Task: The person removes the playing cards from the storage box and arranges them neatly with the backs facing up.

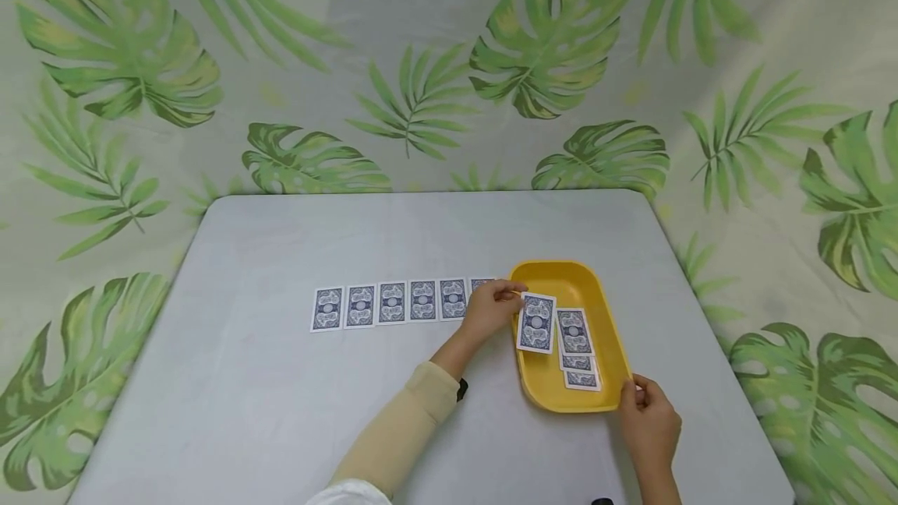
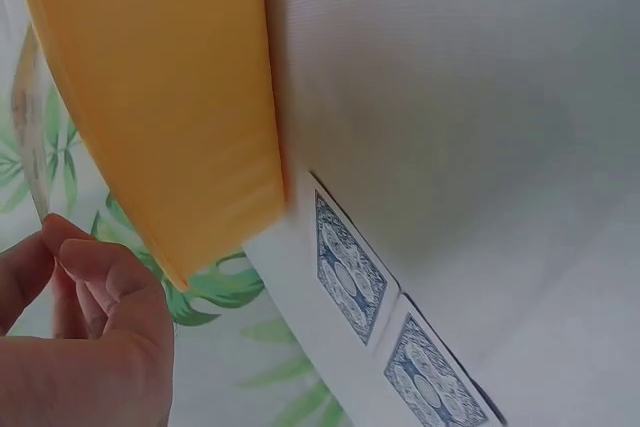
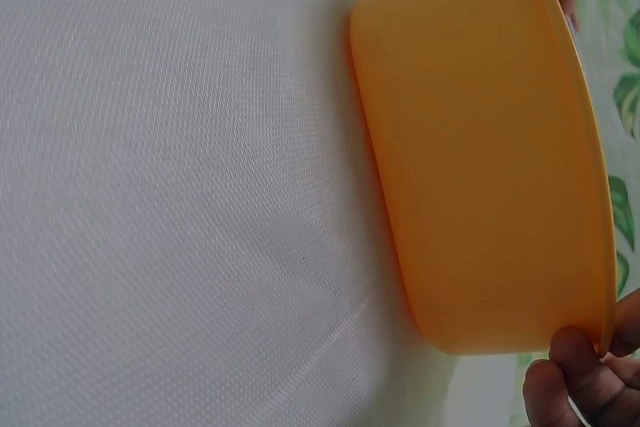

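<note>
A pale table (image 1: 281, 411) is backed by a cloth (image 1: 414, 107) printed with green leaves. On the table, a row of cards (image 1: 392, 302) is laid out, blue patterned backs facing up; six can be counted, the last partly covered by the left hand (image 1: 489, 309). To the right of the row, a yellow tray (image 1: 557, 280) is placed, in which overlapping cards (image 1: 575, 331) are spread toward the near right, also backs up. A beige sleeve (image 1: 407, 427) is worn on the left arm, with a dark band (image 1: 462, 390) seen at the wrist. At the bottom edge, a small dark object (image 1: 602, 502) is cut off and cannot be identified.

A single card (image 1: 537, 323) is pinched at its upper left corner by the left thumb and fingers. It is held over the left part of the tray, and part of the rim is hidden by it. By the right hand (image 1: 650, 423), the tray's rim is gripped at the near right corner between thumb and curled fingers.

In the left wrist view, the pinched card is seen nearly edge-on, raised beyond the tray's rim. In the right wrist view, the tray's tall outer wall is shown, which is barely visible from the head.
</note>
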Demonstrator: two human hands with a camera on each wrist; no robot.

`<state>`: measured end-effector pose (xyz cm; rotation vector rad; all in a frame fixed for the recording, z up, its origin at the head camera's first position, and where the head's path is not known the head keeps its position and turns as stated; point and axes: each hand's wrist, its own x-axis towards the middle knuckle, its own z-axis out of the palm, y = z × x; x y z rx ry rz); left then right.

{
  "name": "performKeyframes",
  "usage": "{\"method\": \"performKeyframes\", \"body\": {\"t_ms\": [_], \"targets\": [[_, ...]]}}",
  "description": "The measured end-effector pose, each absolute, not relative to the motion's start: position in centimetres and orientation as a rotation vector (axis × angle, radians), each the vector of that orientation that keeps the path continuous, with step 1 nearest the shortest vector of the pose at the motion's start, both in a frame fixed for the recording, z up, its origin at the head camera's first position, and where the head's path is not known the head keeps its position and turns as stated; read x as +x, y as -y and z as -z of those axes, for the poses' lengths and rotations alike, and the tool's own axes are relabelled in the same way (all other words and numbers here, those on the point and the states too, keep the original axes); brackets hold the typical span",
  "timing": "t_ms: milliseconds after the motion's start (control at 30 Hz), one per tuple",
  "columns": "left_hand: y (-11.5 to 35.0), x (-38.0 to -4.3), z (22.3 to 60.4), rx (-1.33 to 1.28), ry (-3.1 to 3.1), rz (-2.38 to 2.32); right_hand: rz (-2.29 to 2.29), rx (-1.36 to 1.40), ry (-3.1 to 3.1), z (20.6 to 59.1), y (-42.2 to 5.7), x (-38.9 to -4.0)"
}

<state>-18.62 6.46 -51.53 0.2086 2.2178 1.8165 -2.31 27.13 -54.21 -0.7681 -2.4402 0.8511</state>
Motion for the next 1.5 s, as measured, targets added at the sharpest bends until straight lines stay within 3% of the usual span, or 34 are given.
{"method": "performKeyframes", "body": {"t_ms": [733, 1500], "targets": [[-0.5, -16.8, 53.3, 0.082, -2.089, -1.937, -0.884, -0.808, 2.475, 54.1, -27.4, -2.4], [-0.3, -17.1, 56.3, 0.146, -2.442, -1.539, -0.887, -0.825, 2.479, 54.1, -27.1, -2.4]]}}
